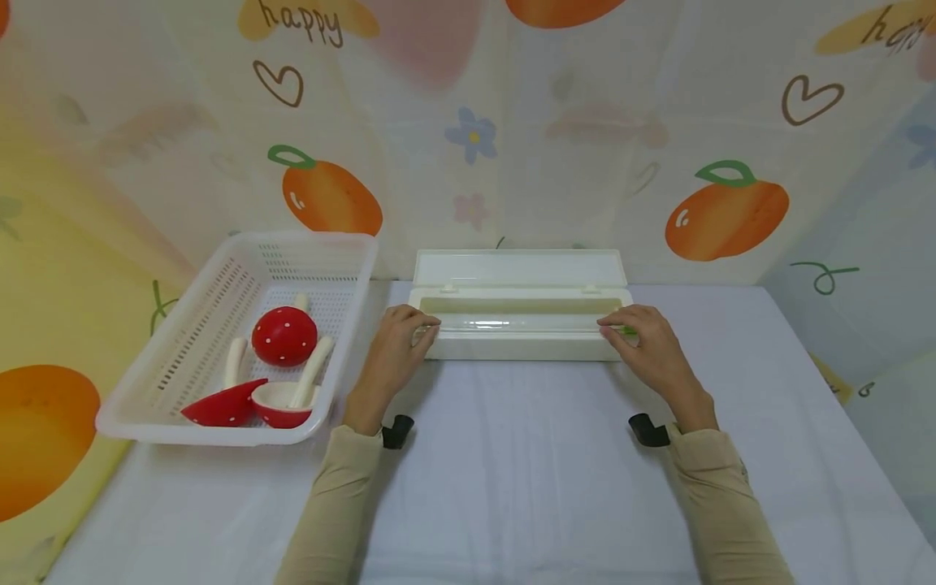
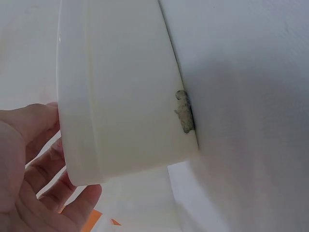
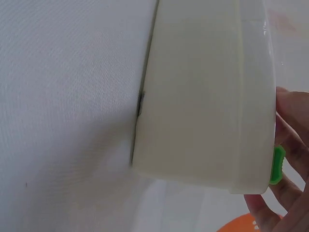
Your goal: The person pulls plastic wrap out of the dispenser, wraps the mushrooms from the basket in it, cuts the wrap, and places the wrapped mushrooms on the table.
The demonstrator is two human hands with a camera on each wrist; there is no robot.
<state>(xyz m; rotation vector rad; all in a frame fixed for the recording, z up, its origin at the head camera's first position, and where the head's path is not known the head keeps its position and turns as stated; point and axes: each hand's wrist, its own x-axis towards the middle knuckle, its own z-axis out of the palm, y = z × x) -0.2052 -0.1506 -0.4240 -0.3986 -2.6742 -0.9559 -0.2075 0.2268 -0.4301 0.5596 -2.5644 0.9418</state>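
A long white cling film dispenser (image 1: 522, 349) lies at the back of the table with its lid (image 1: 519, 268) raised. Clear, shiny cling film (image 1: 490, 324) stretches across its opening. At the left end my left hand (image 1: 391, 349) pinches the film's edge between thumb and forefinger. My right hand (image 1: 653, 351) does likewise at the right end, beside a small green slider (image 3: 277, 165). Both wrist views mostly show the dispenser's front wall (image 2: 130, 96), with fingers behind its rim; the pinched film itself is hidden there.
Left of the dispenser stands a white perforated basket (image 1: 132, 414). Inside it are a red dotted ladle (image 1: 285, 335) and other red utensils with white handles (image 1: 313, 370). A printed cloth (image 1: 556, 187) hangs behind the white-covered table (image 1: 512, 487).
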